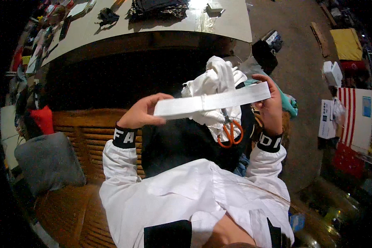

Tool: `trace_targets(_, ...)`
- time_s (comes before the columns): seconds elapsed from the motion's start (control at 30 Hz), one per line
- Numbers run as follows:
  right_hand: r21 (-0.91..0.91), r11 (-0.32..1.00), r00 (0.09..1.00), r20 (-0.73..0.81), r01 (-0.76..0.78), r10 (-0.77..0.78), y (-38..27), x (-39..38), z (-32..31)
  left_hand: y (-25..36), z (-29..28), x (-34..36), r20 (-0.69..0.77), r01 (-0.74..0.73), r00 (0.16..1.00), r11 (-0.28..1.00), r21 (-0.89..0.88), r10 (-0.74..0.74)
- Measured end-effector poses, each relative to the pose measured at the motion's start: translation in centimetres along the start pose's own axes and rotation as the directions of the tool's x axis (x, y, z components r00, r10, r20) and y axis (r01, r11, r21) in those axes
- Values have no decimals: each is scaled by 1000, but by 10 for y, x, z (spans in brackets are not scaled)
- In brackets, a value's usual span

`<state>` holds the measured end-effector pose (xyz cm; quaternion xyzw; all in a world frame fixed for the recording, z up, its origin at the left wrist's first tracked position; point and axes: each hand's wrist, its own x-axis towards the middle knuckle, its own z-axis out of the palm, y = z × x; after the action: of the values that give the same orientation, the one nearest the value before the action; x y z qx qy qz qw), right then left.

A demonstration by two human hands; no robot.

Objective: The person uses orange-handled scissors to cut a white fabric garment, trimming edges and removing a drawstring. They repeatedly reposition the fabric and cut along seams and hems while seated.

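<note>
A flat white strip of what looks like wide elastic band (182, 106) stretches between my hands, with a seam or fold near its middle. My left hand (141, 111) pinches its left end between thumb and fingers. The right end is gripped by my right hand (272, 108), fingers behind and above it. Below and behind the strip, bunched white cloth (219, 74) rests on my dark-covered lap. Scissors with orange handles (231, 134) lie on that cloth, their blades partly hidden.
Ahead stands a pale table (161, 43) with dark lacy fabric (157, 10) on it. I sit on a slatted wooden bench (89, 136), a grey cushion (49, 161) at my left. A red cloth (42, 120) lies beyond it. Boxes, including a white one (327, 120), line the floor at right.
</note>
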<state>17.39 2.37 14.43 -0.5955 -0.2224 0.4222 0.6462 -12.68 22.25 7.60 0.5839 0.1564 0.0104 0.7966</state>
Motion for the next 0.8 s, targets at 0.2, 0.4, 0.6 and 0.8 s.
trace_targets(0.2, -180, 983, 998, -49, 40, -50, -9, -4, 15, -8, 4, -11, -24, 149, 988, 980, -136, -153)
trace_targets(0.4, -486, 769, 882, 10, 415, -470, 14, -23, 75, -11, 51, -5, -236, 8, 969, 959, -283, -78)
trace_targets(0.6, -629, 516, 809, 511, 582, -289, 56, -53, 134, -2, 71, -1, -318, -83, 948, 970, -228, 7)
trace_targets(0.8, -662, 584, 881, 395, 470, -261, 68, -66, 120, -10, 58, -4, -330, -104, 944, 964, -245, 18)
